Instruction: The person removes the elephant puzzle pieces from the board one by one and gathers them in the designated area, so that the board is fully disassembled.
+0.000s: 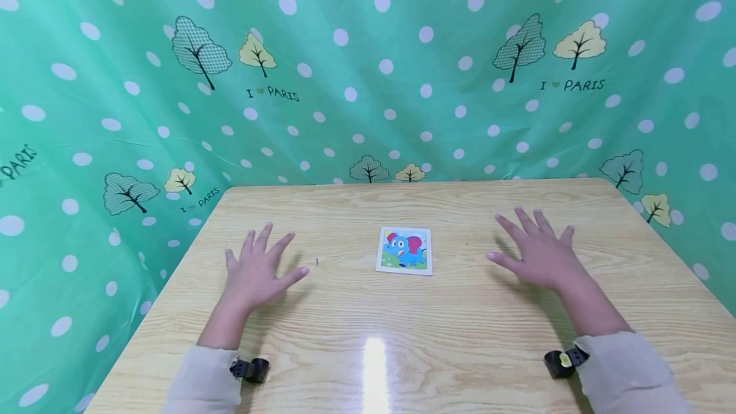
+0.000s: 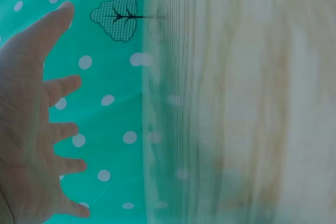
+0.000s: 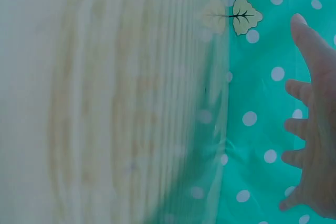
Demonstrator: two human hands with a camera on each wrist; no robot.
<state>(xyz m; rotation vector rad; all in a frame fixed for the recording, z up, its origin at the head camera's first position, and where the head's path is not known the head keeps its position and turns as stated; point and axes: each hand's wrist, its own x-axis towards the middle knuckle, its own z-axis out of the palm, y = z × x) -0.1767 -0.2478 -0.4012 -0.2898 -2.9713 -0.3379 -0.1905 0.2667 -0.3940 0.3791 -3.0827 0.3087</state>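
Note:
A small square picture puzzle [image 1: 404,251] with a white border lies flat near the middle of the table; it shows a blue elephant with pink ears. To its left my left hand [image 1: 255,273] is held palm down over the table, fingers spread and holding nothing. On the other side my right hand [image 1: 540,251] is spread the same way, also apart from the picture. In the left wrist view the left hand [image 2: 31,124] shows its palm and splayed fingers. The right wrist view has the right hand [image 3: 317,135] at its right edge, fingers stretched out.
The light wood table [image 1: 322,337] fills the lower part of the head view, with a bright light reflection at the front. A green dotted curtain [image 1: 322,114] printed with trees hangs behind and beside it. Each wrist carries a small black camera [image 1: 259,370].

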